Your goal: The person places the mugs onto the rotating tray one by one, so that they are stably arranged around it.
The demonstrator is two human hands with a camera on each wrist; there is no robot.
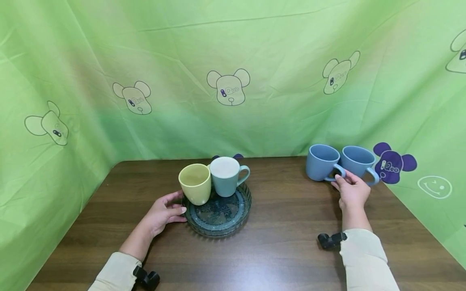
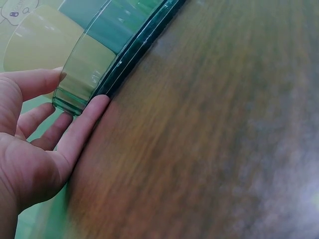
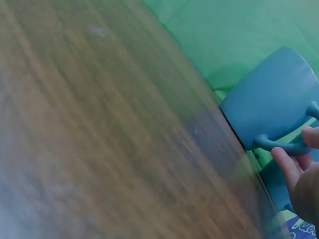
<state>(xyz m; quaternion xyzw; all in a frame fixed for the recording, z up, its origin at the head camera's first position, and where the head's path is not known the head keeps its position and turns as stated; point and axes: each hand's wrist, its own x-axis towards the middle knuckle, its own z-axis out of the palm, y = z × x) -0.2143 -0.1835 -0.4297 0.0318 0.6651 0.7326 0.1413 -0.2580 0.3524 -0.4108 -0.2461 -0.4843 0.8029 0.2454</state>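
My left hand (image 1: 165,212) grips the left edge of a round, dark-green glass dish (image 1: 218,233), the thumb at its rim and a finger along its base near the table. On the dish stand a yellow mug (image 1: 194,190) and a teal mug (image 1: 223,180) with a pale top, both upright. Over to the right, my right hand (image 1: 353,194) pinches the handle of a blue mug (image 1: 320,163) between thumb and fingers. A second blue mug (image 1: 356,159) stands close to its right, just behind that hand.
Brown wood-grain table (image 1: 276,242) lies under everything. A green curtain (image 1: 280,101) printed with bear heads hangs along the back and both sides, close behind the blue mugs. A black wrist camera (image 1: 331,240) sits by the right sleeve.
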